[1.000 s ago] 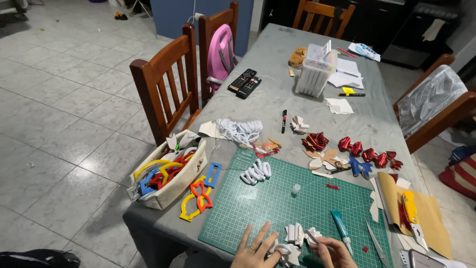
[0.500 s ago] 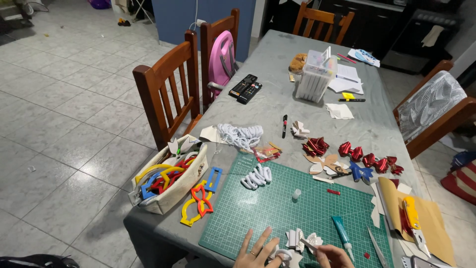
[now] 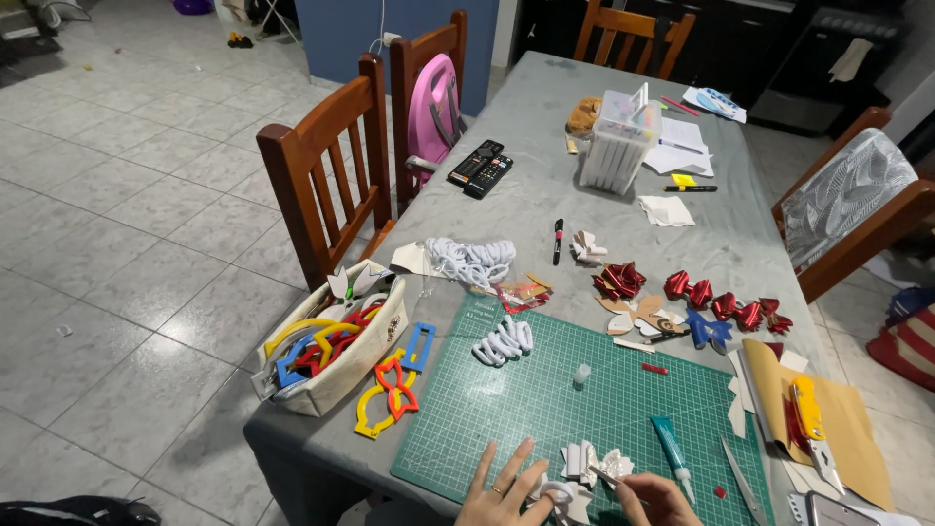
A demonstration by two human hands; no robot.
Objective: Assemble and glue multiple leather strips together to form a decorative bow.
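Observation:
At the bottom edge my left hand (image 3: 504, 489) lies flat on the green cutting mat (image 3: 545, 390), fingers spread, pressing on a white bow piece (image 3: 560, 495). My right hand (image 3: 657, 499) is beside it, pinching a thin tool whose tip points at the white folded bow (image 3: 592, 462). A teal glue tube (image 3: 672, 446) lies just right of the hands. A white looped bow (image 3: 504, 341) rests at the mat's upper left.
A pouch of coloured plastic templates (image 3: 326, 346) sits at the table's left edge, with loose templates (image 3: 392, 382) beside it. Red and blue bows (image 3: 721, 310), a marker (image 3: 558, 240), a clear marker box (image 3: 616, 141), remotes (image 3: 480, 168) and papers lie further out. Wooden chairs (image 3: 321, 170) stand around.
The view has tilted slightly down and closer. My hands stay on the white bow pieces at the mat's near edge, with small finger shifts.

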